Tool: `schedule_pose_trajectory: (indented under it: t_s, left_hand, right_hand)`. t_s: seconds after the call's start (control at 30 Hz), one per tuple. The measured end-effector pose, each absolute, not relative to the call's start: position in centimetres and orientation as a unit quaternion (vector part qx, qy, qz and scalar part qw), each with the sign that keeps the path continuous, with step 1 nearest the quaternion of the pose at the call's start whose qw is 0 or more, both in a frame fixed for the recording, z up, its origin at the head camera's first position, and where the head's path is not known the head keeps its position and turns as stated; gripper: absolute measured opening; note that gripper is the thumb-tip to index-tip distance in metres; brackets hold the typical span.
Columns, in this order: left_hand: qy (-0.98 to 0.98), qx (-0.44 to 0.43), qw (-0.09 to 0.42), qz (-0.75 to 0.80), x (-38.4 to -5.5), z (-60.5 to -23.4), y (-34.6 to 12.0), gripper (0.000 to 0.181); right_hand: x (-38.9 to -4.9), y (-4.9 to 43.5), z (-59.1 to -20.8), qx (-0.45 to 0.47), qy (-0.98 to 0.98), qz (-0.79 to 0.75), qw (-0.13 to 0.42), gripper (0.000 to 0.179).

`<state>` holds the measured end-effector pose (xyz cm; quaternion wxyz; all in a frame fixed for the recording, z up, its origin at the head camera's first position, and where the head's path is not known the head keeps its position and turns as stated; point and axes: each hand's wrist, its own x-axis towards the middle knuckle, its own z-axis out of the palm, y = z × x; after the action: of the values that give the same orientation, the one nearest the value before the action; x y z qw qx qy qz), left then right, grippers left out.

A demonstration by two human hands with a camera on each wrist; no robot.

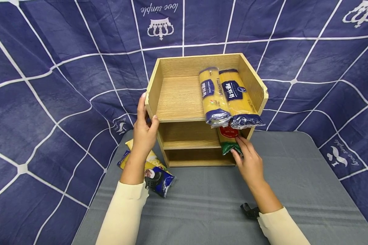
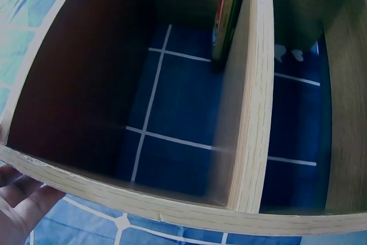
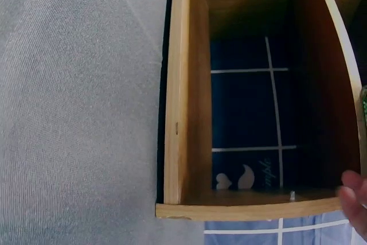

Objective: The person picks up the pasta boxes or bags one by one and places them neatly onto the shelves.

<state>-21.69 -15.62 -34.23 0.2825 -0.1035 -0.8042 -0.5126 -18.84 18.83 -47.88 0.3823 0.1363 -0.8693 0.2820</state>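
Observation:
A small wooden shelf [image 1: 184, 117] with an open top tray and two lower compartments stands on the grey surface. My left hand [image 1: 145, 131] holds its left side panel, thumb at the front edge and fingers along the outside. My right hand [image 1: 248, 160] pinches the front end of a pasta packet [image 1: 228, 136] with a red label and green end. This packet lies in the middle compartment at the right, its back part hidden under the top tray. In the right wrist view only the fingertips [image 3: 352, 190] show, beside the shelf's edge.
Two blue-and-yellow spaghetti packets [image 1: 213, 95] lie side by side in the top tray's right half, ends overhanging the front. Left of the shelf, more yellow and blue packets [image 1: 162, 180] lie on the grey surface [image 1: 202, 211], partly behind the left forearm. Blue cloth [image 1: 119, 44] hangs around.

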Motion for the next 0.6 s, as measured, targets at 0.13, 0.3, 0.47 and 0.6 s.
schedule_pose_trajectory:
  t_s: [0.13, 0.3, 0.47, 0.6]
  left_hand:
    - [-0.803, -0.102, 0.281, -0.515, -21.7, -34.3, -15.6, 0.074]
    - [-0.798, -0.107, 0.279, -0.524, -21.6, -34.1, -15.6, 0.074]
    - [-0.790, -0.117, 0.275, -0.536, -21.1, -33.8, -15.8, 0.073]
    - [-0.791, -0.102, 0.257, -0.546, -20.1, -34.0, -16.3, 0.069]
  right_hand:
    - [-18.7, 19.3, -48.0, 0.151, -0.866, 0.298, 0.371, 0.058]
    - [-18.3, 19.8, -48.1, 0.173, -0.849, 0.314, 0.388, 0.049]
    - [-18.1, 20.2, -47.9, 0.206, -0.814, 0.333, 0.430, 0.043]
    - [-18.1, 20.6, -47.6, 0.222, -0.795, 0.344, 0.447, 0.042]
